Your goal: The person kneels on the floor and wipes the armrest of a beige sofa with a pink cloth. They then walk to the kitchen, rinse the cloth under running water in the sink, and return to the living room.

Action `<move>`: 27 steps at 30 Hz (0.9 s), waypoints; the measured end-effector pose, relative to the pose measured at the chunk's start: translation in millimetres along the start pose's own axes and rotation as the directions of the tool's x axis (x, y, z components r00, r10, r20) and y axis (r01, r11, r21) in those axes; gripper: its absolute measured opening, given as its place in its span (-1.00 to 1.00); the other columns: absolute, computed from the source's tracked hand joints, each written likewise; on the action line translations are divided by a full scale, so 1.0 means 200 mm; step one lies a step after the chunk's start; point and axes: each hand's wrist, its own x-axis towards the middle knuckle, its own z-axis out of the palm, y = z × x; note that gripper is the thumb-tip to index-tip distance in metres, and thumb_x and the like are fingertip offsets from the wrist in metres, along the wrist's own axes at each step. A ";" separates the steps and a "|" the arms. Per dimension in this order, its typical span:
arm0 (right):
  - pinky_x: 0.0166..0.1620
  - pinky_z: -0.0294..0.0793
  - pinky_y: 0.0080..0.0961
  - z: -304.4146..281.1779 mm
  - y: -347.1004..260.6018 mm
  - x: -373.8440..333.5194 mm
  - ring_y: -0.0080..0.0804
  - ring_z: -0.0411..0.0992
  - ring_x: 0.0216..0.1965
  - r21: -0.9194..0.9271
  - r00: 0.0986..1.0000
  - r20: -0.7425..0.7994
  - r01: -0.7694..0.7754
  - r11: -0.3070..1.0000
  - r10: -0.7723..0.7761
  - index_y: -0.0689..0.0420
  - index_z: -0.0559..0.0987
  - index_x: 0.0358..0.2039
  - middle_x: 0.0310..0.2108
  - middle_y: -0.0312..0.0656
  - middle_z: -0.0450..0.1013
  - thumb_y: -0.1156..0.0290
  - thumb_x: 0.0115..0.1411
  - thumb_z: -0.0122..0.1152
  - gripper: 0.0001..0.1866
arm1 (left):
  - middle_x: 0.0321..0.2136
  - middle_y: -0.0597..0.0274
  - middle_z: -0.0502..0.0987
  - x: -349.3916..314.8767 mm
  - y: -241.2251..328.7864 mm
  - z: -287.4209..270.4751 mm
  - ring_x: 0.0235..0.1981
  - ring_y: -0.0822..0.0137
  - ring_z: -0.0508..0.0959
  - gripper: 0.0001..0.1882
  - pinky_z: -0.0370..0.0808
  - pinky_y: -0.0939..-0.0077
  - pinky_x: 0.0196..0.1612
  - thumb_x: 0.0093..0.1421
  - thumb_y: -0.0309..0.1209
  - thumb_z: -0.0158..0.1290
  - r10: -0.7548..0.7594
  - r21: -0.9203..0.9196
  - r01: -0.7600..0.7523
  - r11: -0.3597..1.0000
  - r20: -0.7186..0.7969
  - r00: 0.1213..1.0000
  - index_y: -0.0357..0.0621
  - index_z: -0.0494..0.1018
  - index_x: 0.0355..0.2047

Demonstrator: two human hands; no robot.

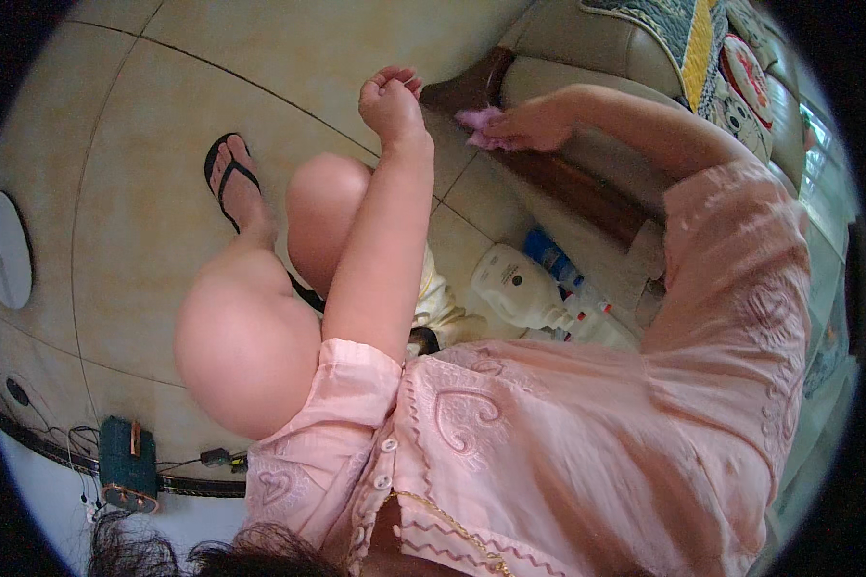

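My right hand [537, 125] grips a crumpled pink-purple cloth [481, 127], which is held beside the dark wooden base [568, 183] of a beige sofa. From this view I cannot tell how firmly the cloth touches the wood. My left hand [393, 104] hangs above the tiled floor near the sofa's wooden foot [467, 87]. Its fingers are curled in toward the palm, with nothing visible in them. The left forearm passes over my bent knee [327, 207].
A white jug [512, 286] and a blue-labelled bottle [548, 252] are on the floor by the sofa. The sofa [587, 48] carries a quilted cover and cushions. A dark green box [128, 462] with cables and a round white base [5, 250] lie at the left.
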 end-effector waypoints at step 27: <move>-0.31 0.36 -0.20 -0.13 -0.49 -0.48 -0.07 0.43 -0.40 -0.052 0.983 -0.127 -0.139 0.989 0.131 0.23 0.47 -0.41 -0.45 0.07 0.46 0.44 0.04 -0.05 -0.83 | -0.38 0.13 0.51 -0.02 0.06 -0.10 -0.50 0.41 0.50 -0.77 0.42 0.64 -0.45 0.10 -0.61 -0.25 -0.079 0.331 -0.028 0.943 0.305 0.949 -0.27 0.37 -0.27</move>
